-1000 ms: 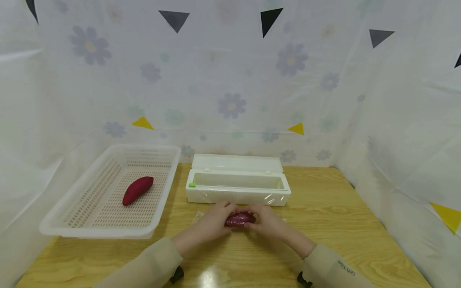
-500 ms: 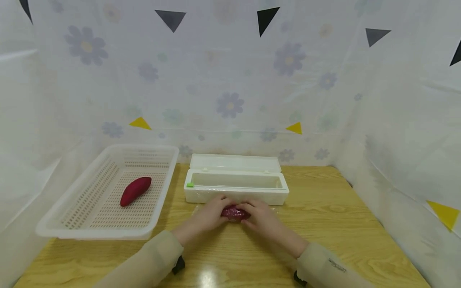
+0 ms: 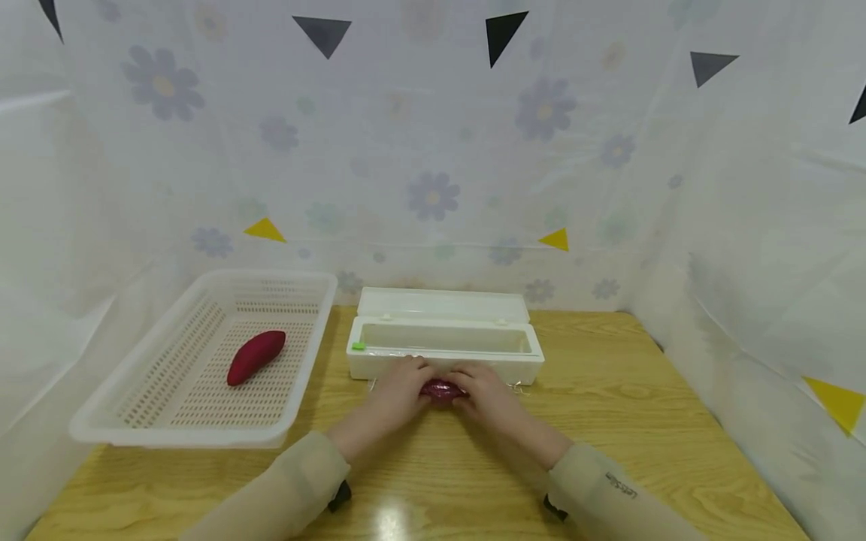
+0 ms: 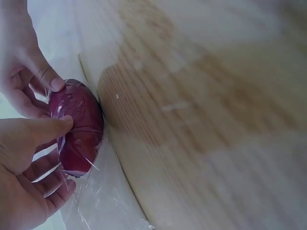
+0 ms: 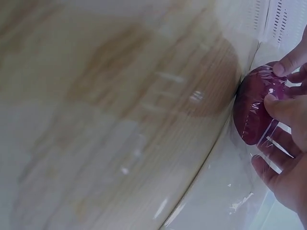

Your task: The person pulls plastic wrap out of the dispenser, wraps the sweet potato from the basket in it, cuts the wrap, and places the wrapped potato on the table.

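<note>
Film-wrapped sweet potato [image 3: 443, 391], right in front of the white cling-film dispenser [image 3: 521, 370], and both hands are clamped on it! Left hand [image 3: 398, 392] pinching from the left, right hand [image 3: 492, 397] from the right, clear film [image 3: 522, 389] poking out along the dispenser's front.
</note>
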### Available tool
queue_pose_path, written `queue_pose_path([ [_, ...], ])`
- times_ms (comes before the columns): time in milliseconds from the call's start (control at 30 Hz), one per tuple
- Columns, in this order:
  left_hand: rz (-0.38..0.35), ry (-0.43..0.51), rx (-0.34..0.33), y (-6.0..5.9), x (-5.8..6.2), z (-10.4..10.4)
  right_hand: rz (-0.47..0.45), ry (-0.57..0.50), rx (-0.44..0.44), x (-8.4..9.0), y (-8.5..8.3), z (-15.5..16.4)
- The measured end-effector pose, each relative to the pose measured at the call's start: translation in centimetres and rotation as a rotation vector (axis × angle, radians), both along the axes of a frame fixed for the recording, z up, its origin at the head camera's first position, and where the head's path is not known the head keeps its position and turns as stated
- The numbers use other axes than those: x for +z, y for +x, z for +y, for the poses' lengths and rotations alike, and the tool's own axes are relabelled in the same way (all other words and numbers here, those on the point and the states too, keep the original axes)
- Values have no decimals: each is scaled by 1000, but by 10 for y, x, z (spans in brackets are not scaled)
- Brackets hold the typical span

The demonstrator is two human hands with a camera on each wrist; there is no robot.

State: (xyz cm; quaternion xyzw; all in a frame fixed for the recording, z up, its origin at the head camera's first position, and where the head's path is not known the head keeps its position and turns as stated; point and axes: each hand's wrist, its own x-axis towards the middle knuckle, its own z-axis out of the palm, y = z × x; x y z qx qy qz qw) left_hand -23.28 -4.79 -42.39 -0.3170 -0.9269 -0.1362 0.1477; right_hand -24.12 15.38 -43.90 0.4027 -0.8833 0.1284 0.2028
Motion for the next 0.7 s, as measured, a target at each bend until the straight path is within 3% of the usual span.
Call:
queue_pose_path([
  [200,-20,66,4,-4,-5,-2,3,15,-10,2,0,-1],
  [333,-56,162,21,-6,-8,-9,15,41,-30,2,0,-2],
  [500,2,324,37,-3,-7,-18,25,49,-44,1,0,-3],
  [700,43,481,155,-2,-4,-26,25,64,-55,1,1,-4],
])
